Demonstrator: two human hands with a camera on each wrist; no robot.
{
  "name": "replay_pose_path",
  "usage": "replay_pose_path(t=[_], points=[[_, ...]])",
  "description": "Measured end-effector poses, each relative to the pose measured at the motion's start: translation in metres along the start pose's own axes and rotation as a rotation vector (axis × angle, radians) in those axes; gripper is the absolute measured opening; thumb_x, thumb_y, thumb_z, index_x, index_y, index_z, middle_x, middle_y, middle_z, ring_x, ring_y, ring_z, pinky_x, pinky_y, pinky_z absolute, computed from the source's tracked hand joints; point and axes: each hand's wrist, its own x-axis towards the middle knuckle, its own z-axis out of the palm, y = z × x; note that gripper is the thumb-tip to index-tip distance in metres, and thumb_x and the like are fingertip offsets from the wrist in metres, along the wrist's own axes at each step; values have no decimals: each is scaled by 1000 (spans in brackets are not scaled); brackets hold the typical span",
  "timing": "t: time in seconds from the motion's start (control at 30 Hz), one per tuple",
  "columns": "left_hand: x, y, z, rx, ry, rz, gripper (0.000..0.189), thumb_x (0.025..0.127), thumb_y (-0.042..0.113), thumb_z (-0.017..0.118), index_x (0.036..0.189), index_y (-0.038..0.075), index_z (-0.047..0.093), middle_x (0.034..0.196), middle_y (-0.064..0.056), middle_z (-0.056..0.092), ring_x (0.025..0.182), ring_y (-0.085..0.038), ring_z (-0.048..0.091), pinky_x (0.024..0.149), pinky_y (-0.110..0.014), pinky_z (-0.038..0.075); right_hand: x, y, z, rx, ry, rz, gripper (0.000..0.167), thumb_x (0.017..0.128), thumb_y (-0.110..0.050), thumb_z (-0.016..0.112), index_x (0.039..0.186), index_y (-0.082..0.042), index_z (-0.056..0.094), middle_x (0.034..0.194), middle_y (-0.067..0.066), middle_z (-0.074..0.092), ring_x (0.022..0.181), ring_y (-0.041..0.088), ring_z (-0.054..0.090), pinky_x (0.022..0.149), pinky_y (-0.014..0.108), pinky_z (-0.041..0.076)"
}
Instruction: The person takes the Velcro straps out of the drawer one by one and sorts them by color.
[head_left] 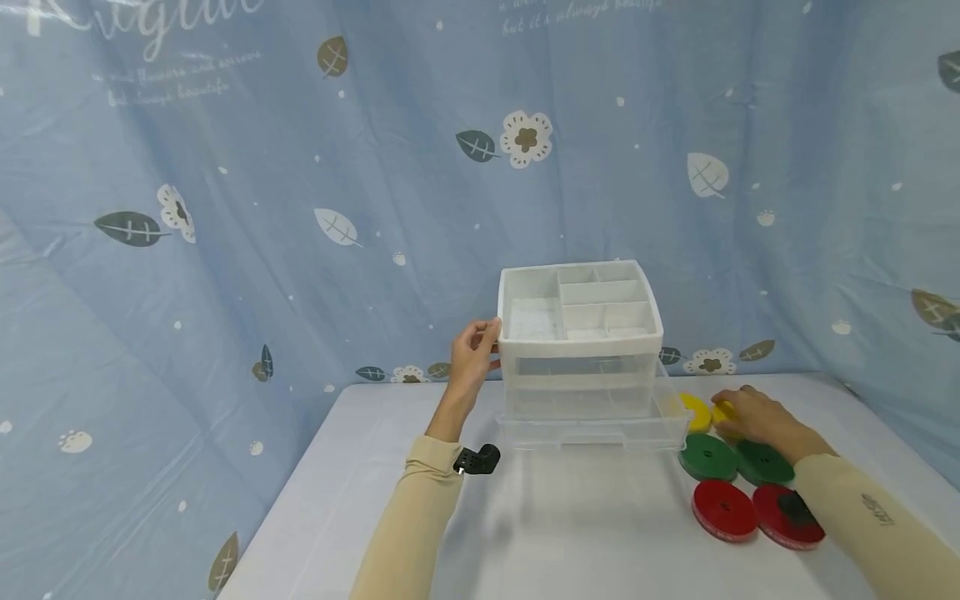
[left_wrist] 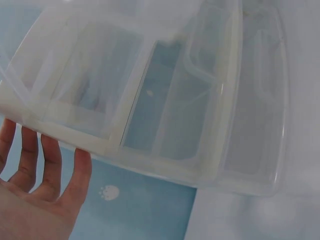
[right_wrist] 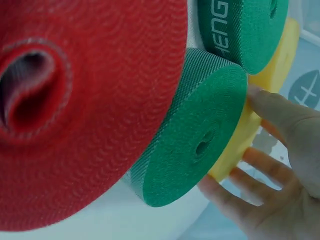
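Observation:
The fingertips of my left hand point(left_wrist: 42, 200) touch the left side of a white and clear plastic drawer unit point(head_left: 581, 343), near its upper front corner. Its clear bottom drawer point(head_left: 592, 433) sticks out at the front. Over to the right, my right hand point(head_left: 761, 415) grips a yellow tape roll point(head_left: 726, 412), thumb on one side and fingers on the other. A second yellow roll point(head_left: 696, 412) stands beside it, partly behind the drawer. In the right wrist view, a green tape roll point(right_wrist: 195, 142) is close to the fingers, and a red roll point(right_wrist: 115, 125) fills the left.
Two green rolls, one of them the left green roll point(head_left: 707, 457), and two red rolls, including the left red roll point(head_left: 724, 510), lie nearer on the white table point(head_left: 570, 533). A blue patterned curtain point(head_left: 405, 167) hangs behind the drawer unit.

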Motion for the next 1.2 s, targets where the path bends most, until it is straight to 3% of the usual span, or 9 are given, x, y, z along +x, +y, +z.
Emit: replay_pose_path(t=[0.27,0.4,0.63,0.83,1.07,1.2], points=[[-3,-1,3,12,34,21,43,101,38,55,123,1,60,112,-16,63,89,-13,62,85,-42,59,1,-1,4,40,-38,56,63,84,-23,75,132,9,49,117,36,49,92,42,52,89,72,46],[-2,-2,3,23,35,28,43,101,39,55,122,2,61,113,-18,63,89,-12,62,82,-37,60,-1,-1,9,26,-7,38,62,84,-22,72,132,11,49,116,37,50,89,41,52,84,68,49],[-2,-2,3,27,46,34,43,101,39,55,123,2,61,114,-20,62,90,-13,62,81,-37,61,-3,-4,18,-4,61,23,61,90,-25,65,134,13,46,126,42,46,103,54,49,86,74,43],[-1,-5,3,32,60,23,43,101,39,55,121,2,61,111,-16,64,89,-12,62,81,-36,61,-6,-4,16,0,73,7,57,92,-26,62,133,12,48,129,42,46,110,58,46,85,77,41],[18,-31,2,4,60,23,48,98,47,57,123,7,62,103,-3,64,90,-13,62,81,-38,61,-21,-18,12,17,161,-49,51,92,-24,64,128,10,54,125,41,50,108,57,47,84,76,43],[20,-35,2,6,70,35,49,95,54,58,119,11,63,104,-4,64,91,-14,63,81,-37,61,-38,-35,9,43,245,-136,43,90,-24,69,121,6,62,121,37,57,108,55,52,84,73,45]])
